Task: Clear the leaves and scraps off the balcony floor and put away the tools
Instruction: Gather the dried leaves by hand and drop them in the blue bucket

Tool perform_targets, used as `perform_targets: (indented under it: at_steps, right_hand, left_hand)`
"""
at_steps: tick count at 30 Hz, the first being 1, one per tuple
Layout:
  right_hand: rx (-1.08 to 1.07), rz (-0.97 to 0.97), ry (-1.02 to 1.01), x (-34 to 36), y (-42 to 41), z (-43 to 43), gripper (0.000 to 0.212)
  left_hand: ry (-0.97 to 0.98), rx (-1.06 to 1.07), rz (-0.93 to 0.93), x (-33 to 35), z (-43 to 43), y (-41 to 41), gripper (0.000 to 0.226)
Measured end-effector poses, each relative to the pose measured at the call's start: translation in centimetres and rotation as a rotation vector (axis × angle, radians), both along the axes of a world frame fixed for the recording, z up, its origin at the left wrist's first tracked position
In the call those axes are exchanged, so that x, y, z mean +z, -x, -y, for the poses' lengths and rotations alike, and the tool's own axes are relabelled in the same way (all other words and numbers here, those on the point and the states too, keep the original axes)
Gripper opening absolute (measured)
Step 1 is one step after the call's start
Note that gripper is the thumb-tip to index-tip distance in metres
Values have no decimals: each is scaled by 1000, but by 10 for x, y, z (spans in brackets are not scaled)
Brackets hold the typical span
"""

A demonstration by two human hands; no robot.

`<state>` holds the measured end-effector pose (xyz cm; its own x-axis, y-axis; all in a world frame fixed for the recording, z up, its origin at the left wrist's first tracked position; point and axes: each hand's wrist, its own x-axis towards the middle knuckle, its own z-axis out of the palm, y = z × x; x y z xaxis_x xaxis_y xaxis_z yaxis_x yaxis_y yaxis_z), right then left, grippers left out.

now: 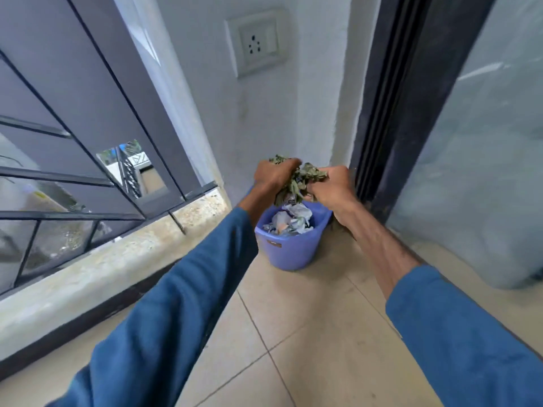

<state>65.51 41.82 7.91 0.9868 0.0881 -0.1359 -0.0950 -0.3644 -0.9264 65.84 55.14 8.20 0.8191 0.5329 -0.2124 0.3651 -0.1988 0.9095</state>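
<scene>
Both hands meet over the corner of the balcony, and between them is a loose clump of dry, grey-green leaves (299,180). The left hand (274,175) has its fingers (286,165) curled over the top of the clump. The right hand (333,186) grips it from the other side, fingers folded in around the stems and blades. The clump is held off the floor, pressed between the two palms, with its ragged lower end trailing downward.

What matters is what lies beneath. The small round blue plastic bin (289,251) stands on the beige floor tiles (296,333), tucked against the white wall beside the dark sliding door frame (390,118). Its mouth sits just under the hanging end of the leaves. The hands seem to be slightly beyond the bin's centre, toward the wall. Neither hand is clearly nearer the opening than the other.

The bin already holds crumpled white paper scraps (292,220), heaped close to the rim, so I'd guess the leaves will sit on top rather than sink in. Letting go over the middle looks like the safer release. I can't see any tools from here.
</scene>
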Motion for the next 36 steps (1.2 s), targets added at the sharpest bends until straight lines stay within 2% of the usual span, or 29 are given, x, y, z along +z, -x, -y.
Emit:
perform_targets:
  at_steps: [3,7,9,10,12,14,16,20,22,25,29,32,36]
  right_hand:
    - [41,-103,55,-30,-24,-11,7]
    - [207,-245,80,-63,-47,-21,23]
    - [244,-291,70,-62,-42,-28,21]
    - [264,-323,77,-64,-42,-30,25]
    - [284,-369,101,-67,-43,-32,44]
    - [283,-377,102,-70,-44,-31,60]
    - [258,-343,80,-72,-46,-29,65]
    - [119,-242,-20,-67,-40,-20,60]
    - [11,-180,-142,-58,-28,-10,47]
    - [-109,-125,-353,-44,8,27,34]
    - [-288,-68,-299,-40,82,117,35]
    - [-417,-127,-264,-38,147,181,33]
    - [-682,-152,-286,-26,273,283,28]
  left_hand:
    - [-85,-34,-136,-23,-12,-13,63]
    - [-83,-133,-253,-46,-20,-19,60]
    - [-20,-207,-307,-54,-24,-21,79]
    - [12,-242,-317,-57,-27,-22,88]
    - [61,-362,-318,-45,-23,-15,81]
    - [67,-358,-326,-39,-24,-14,76]
    - [82,-326,-324,-31,-23,-13,80]
    - [10,-362,-274,-20,-16,-4,87]
    - [-110,-329,-150,-19,-6,3,87]
    - [-181,-293,86,-15,26,28,67]
    - [-129,-389,281,-14,100,85,39]
    - [-66,-516,274,-25,169,130,27]
    - [-38,-866,178,-27,285,229,25]
